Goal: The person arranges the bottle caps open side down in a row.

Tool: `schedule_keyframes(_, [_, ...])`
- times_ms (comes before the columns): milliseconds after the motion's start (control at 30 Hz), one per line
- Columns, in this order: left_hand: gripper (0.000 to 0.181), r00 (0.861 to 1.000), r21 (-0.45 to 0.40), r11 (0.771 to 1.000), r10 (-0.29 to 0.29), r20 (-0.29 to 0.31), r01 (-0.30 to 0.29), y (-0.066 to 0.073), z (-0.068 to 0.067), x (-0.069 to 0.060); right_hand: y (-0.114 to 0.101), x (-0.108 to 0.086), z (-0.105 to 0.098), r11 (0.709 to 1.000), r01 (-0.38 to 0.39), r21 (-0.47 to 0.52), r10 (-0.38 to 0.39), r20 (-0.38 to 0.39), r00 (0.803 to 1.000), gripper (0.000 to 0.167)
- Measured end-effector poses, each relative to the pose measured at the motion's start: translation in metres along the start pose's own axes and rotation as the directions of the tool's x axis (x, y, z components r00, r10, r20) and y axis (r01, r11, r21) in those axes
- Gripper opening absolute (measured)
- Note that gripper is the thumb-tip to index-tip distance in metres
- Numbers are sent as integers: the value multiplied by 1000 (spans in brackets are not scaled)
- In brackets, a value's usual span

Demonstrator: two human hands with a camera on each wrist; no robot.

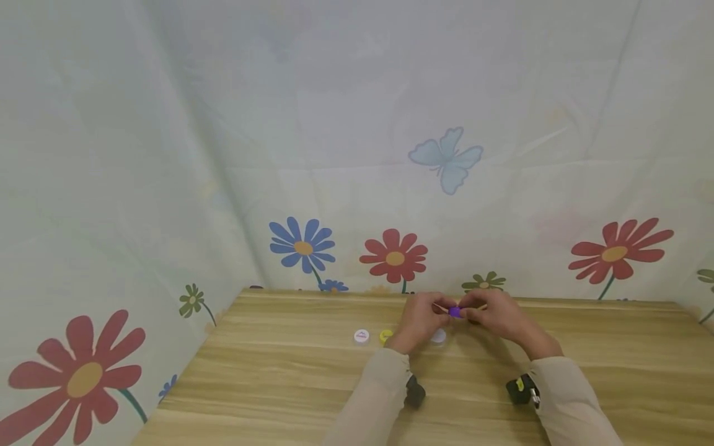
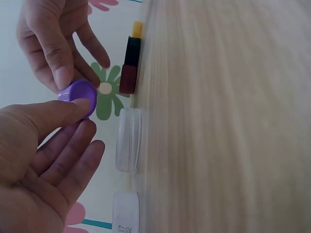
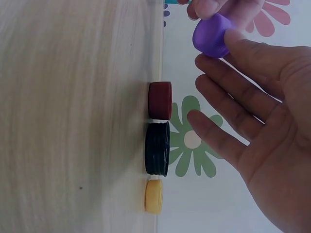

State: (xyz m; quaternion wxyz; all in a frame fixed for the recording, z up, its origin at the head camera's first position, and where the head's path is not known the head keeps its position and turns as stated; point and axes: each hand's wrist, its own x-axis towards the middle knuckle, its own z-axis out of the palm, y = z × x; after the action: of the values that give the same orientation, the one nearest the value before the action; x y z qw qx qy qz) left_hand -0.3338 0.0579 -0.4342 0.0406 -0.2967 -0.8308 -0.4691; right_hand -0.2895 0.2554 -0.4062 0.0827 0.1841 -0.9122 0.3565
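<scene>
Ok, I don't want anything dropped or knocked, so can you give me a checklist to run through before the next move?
1. Left hand has hold of the purple cap: ok, thumb and fingers are on it.
2. Right hand holds it too: ok, it pinches the other side.
3. Purple cap is off the table: ok, both wrist views show it raised.
4. Red cap and dark cap are free of the fingers: ok, a gap shows.
5. Lime-yellow cap is in full sight from the head: not ok, the left hand covers part of it.
6. Grip is firm: cannot tell.
</scene>
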Motion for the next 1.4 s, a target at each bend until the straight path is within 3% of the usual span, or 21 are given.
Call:
schedule_keyframes(767, [19,998,74,996,55,-9,-54,-4,-3,-1,-1,0,0,999,29,26,-30,8,1000,8])
schedule_keyframes(1400, [34,994,25,994,104,33,-105,0,-4,-4,-4,-2,-1,1000,-21,23,20,35,999,17])
